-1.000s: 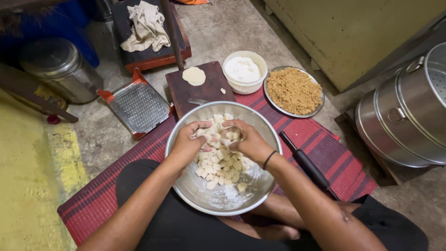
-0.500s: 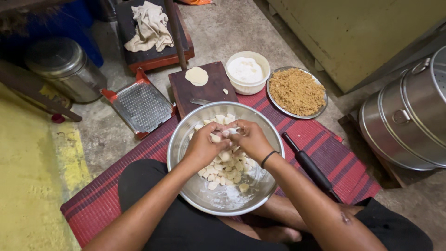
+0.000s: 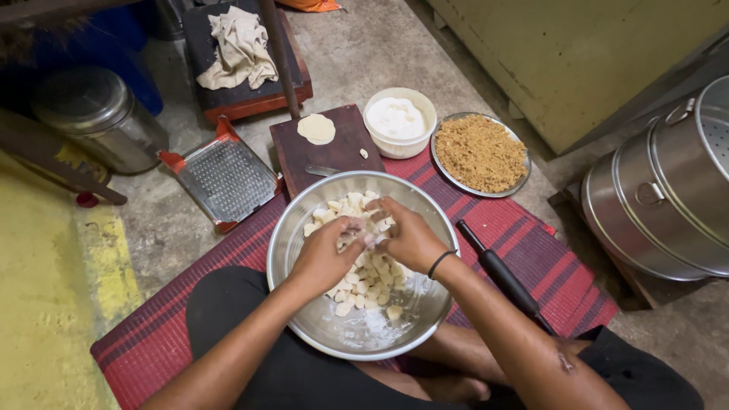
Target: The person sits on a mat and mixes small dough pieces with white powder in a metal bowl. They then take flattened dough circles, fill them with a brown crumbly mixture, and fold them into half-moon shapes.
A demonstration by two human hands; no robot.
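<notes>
A large steel bowl [image 3: 304,319] rests on my lap, filled with several small pale dough pieces [image 3: 364,285] dusted with flour. Both my hands are over the bowl, fingertips meeting. My left hand [image 3: 323,254] and my right hand [image 3: 410,235] pinch one dough piece [image 3: 363,235] between them. A black band circles my right wrist. Beyond the bowl a dark wooden board [image 3: 338,148] carries a flat round of dough [image 3: 316,128] and a small knife [image 3: 323,171].
A white bowl of flour [image 3: 399,121] and a steel plate of brown crumbly filling [image 3: 480,153] sit past the board. A black rolling pin [image 3: 505,277] lies on the red striped mat [image 3: 531,250]. A grater [image 3: 225,178], a steel canister [image 3: 95,114] and stacked steamer pots [image 3: 668,190] stand around.
My hands have drawn closer together over the bowl and lifted a dough piece from the pile. The view has shifted slightly.
</notes>
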